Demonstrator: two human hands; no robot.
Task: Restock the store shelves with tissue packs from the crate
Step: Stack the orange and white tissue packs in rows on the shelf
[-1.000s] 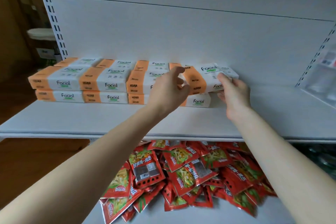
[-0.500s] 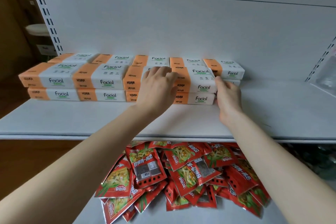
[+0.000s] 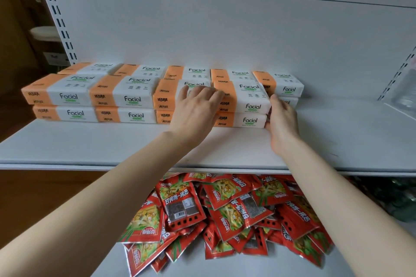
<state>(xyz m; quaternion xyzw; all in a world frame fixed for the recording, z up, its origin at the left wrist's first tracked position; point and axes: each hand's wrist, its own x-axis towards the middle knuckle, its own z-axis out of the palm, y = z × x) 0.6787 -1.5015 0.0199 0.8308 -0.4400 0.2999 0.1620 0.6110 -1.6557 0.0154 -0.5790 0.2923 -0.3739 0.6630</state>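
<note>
Orange-and-white "Facial" tissue packs stand in two rows, two high, on the white shelf [image 3: 337, 132]. The front row's rightmost top pack [image 3: 247, 96] lies flush on the pack beneath it. My left hand [image 3: 193, 112] rests with straight fingers on the top of the front row, across the seam between the third pack [image 3: 166, 94] and that rightmost pack. My right hand [image 3: 281, 119] presses flat against the right end of the front stack, thumb low near the shelf. The crate is out of view.
The shelf's right part is bare up to a clear plastic divider [image 3: 405, 96]. On the lower shelf lies a heap of red snack packets [image 3: 225, 209]. A slotted upright [image 3: 56, 16] stands at the left, with a dim room beyond it.
The rightmost top pack, held tilted above the stack a second ago, now lies flat in line. My left hand flattened onto the top; my right hand slid down to the stack's right end.
</note>
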